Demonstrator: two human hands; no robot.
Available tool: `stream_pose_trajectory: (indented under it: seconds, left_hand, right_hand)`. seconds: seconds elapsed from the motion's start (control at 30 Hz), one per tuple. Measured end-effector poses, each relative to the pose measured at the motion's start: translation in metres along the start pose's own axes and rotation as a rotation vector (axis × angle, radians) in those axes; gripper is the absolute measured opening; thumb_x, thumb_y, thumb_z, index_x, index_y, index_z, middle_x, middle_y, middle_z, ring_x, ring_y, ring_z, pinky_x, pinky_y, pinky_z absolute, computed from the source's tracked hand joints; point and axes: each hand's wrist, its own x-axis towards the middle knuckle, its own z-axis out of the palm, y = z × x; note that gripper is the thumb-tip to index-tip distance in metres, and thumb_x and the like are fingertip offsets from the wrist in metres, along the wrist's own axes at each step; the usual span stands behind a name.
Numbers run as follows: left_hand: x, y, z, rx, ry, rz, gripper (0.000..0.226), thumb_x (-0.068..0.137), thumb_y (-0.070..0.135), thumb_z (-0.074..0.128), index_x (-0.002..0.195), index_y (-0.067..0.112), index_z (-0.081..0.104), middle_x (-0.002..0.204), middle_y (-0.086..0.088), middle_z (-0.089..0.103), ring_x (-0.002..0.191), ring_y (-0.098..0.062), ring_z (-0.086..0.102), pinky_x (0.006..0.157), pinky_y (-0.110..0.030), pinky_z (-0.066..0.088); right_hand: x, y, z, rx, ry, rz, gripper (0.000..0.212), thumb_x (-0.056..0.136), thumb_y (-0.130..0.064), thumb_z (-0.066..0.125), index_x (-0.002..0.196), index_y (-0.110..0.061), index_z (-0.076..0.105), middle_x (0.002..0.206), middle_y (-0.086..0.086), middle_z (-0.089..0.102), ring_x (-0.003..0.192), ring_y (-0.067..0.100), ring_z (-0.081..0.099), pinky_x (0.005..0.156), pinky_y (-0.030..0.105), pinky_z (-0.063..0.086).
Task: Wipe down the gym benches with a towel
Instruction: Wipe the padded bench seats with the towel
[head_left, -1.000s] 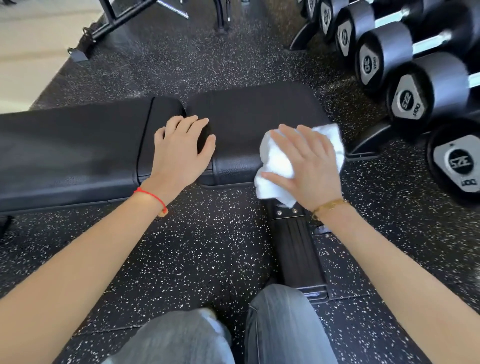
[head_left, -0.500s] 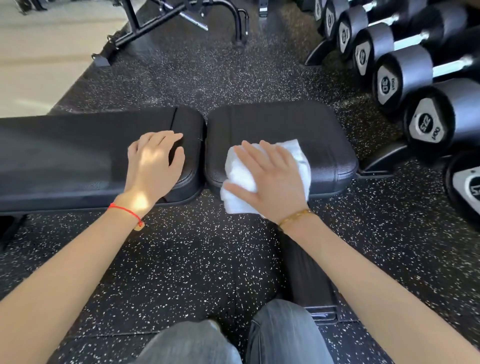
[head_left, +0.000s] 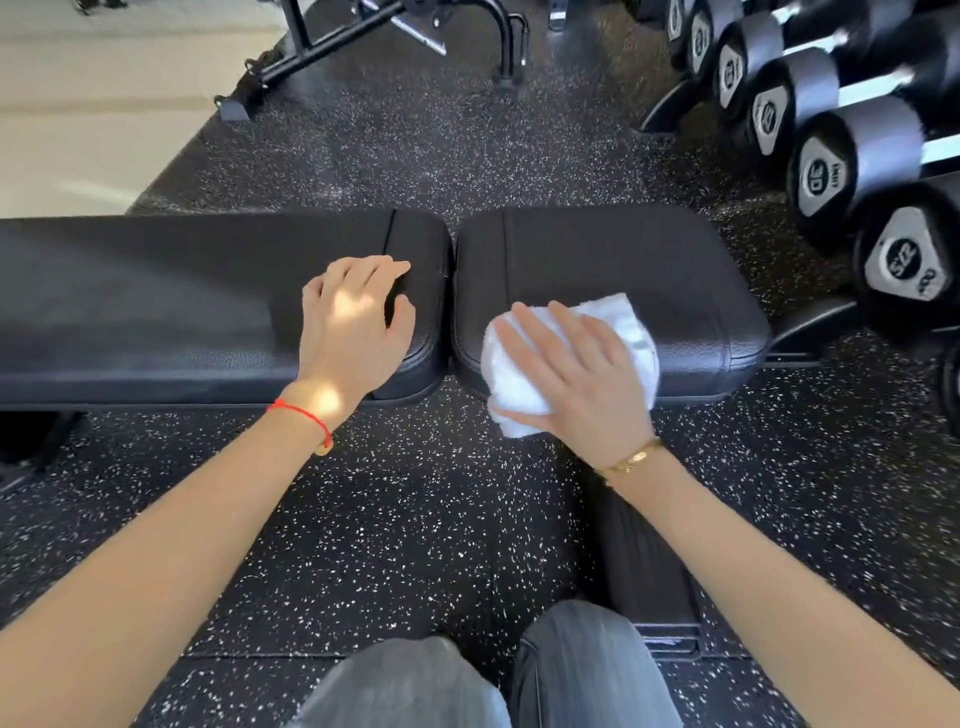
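A black padded gym bench runs across the view in two parts: a long back pad (head_left: 156, 291) on the left and a shorter seat pad (head_left: 597, 249) on the right, with a narrow gap between them. My left hand (head_left: 358, 322) rests flat on the right end of the long pad, fingers apart, holding nothing. My right hand (head_left: 576, 379) presses a crumpled white towel (head_left: 631, 325) onto the near left part of the seat pad. The towel hangs a little over the pad's front edge.
A rack of black dumbbells (head_left: 841, 161) stands close on the right. The bench's black base foot (head_left: 644, 571) reaches toward my knees (head_left: 587, 670). Another machine's black frame (head_left: 322, 47) stands at the back on the speckled rubber floor (head_left: 405, 519).
My right hand has slid the towel leftward along the seat pad, from its right edge to its near left part. My left hand has shifted left off the gap onto the long pad.
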Motion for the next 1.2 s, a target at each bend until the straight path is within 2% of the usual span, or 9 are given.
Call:
stream_pose_trajectory:
  seconds: [0.17, 0.4, 0.53, 0.77, 0.83, 0.97, 1.03, 1.13, 1.2]
  left_hand:
    - [-0.001, 0.001, 0.0, 0.007, 0.005, -0.003, 0.041, 0.092, 0.028, 0.041, 0.124, 0.017, 0.064, 0.127, -0.001, 0.064, 0.122, -0.027, 0.052, 0.102, -0.047, 0.037]
    - [-0.002, 0.006, 0.0, 0.028, -0.041, -0.007, 0.046, 0.094, 0.03, 0.035, 0.128, 0.013, 0.063, 0.132, -0.005, 0.062, 0.126, -0.028, 0.051, 0.106, -0.048, 0.035]
    - [-0.005, 0.02, -0.003, -0.021, -0.03, 0.008, 0.045, 0.094, 0.029, 0.036, 0.125, 0.015, 0.064, 0.13, -0.004, 0.063, 0.126, -0.026, 0.051, 0.107, -0.049, 0.035]
    - [0.001, 0.074, 0.009, -0.097, -0.077, 0.084, 0.046, 0.094, 0.031, 0.035, 0.131, 0.018, 0.059, 0.134, -0.002, 0.059, 0.13, -0.023, 0.047, 0.11, -0.048, 0.033]
    - [0.005, 0.087, 0.015, -0.099, -0.102, 0.109, 0.048, 0.094, 0.032, 0.034, 0.133, 0.018, 0.058, 0.135, -0.002, 0.059, 0.13, -0.022, 0.047, 0.11, -0.048, 0.032]
    - [0.012, 0.111, 0.028, -0.095, -0.13, 0.153, 0.048, 0.095, 0.034, 0.035, 0.134, 0.018, 0.057, 0.136, -0.001, 0.058, 0.131, -0.022, 0.047, 0.11, -0.049, 0.034]
    - [0.017, 0.125, 0.034, -0.081, -0.156, 0.195, 0.05, 0.094, 0.035, 0.032, 0.134, 0.019, 0.056, 0.136, -0.001, 0.057, 0.131, -0.023, 0.047, 0.11, -0.049, 0.034]
    - [0.027, 0.148, 0.043, -0.08, -0.202, 0.23, 0.051, 0.094, 0.037, 0.032, 0.135, 0.019, 0.056, 0.138, -0.001, 0.056, 0.132, -0.022, 0.046, 0.111, -0.05, 0.034]
    - [0.03, 0.157, 0.047, -0.058, -0.218, 0.233, 0.051, 0.095, 0.038, 0.033, 0.137, 0.02, 0.054, 0.141, 0.0, 0.053, 0.134, -0.021, 0.044, 0.111, -0.05, 0.032]
  right_hand:
    - [-0.04, 0.043, -0.013, -0.105, 0.017, 0.039, 0.077, 0.09, -0.071, 0.055, 0.149, -0.022, 0.044, 0.151, 0.002, 0.049, 0.131, 0.032, 0.054, 0.107, 0.047, 0.04]
    - [0.008, -0.018, -0.002, -0.03, -0.022, 0.109, 0.074, 0.091, -0.074, 0.047, 0.145, -0.023, 0.051, 0.147, 0.0, 0.052, 0.13, 0.031, 0.053, 0.108, 0.049, 0.035]
    - [-0.017, 0.007, -0.01, -0.012, -0.045, 0.143, 0.073, 0.093, -0.073, 0.045, 0.147, -0.023, 0.048, 0.152, 0.001, 0.047, 0.134, 0.031, 0.05, 0.109, 0.047, 0.037]
    - [-0.063, 0.076, -0.031, 0.137, -0.119, 0.554, 0.084, 0.089, -0.079, 0.039, 0.149, -0.021, 0.042, 0.154, 0.007, 0.041, 0.142, 0.034, 0.033, 0.115, 0.053, 0.027]
    - [-0.06, 0.072, -0.03, 0.241, -0.09, 0.647, 0.083, 0.089, -0.077, 0.041, 0.149, -0.02, 0.042, 0.155, 0.008, 0.038, 0.143, 0.034, 0.028, 0.118, 0.051, 0.023]
    - [-0.047, 0.053, -0.027, 0.453, 0.069, 1.041, 0.08, 0.091, -0.067, 0.048, 0.15, -0.015, 0.04, 0.158, 0.014, 0.03, 0.146, 0.036, 0.023, 0.121, 0.045, 0.014]
    - [-0.041, 0.051, -0.027, 0.495, 0.055, 1.134, 0.08, 0.088, -0.064, 0.05, 0.151, -0.016, 0.037, 0.16, 0.012, 0.027, 0.149, 0.031, 0.018, 0.121, 0.04, 0.011]
    - [-0.038, 0.062, -0.03, 0.656, 0.032, 1.252, 0.085, 0.084, -0.064, 0.051, 0.153, -0.018, 0.032, 0.16, 0.012, 0.024, 0.149, 0.024, 0.016, 0.121, 0.04, 0.015]
    - [-0.035, 0.076, -0.032, 0.778, 0.025, 1.313, 0.075, 0.085, -0.058, 0.056, 0.147, -0.021, 0.038, 0.151, 0.003, 0.036, 0.143, 0.019, 0.025, 0.12, 0.042, 0.023]
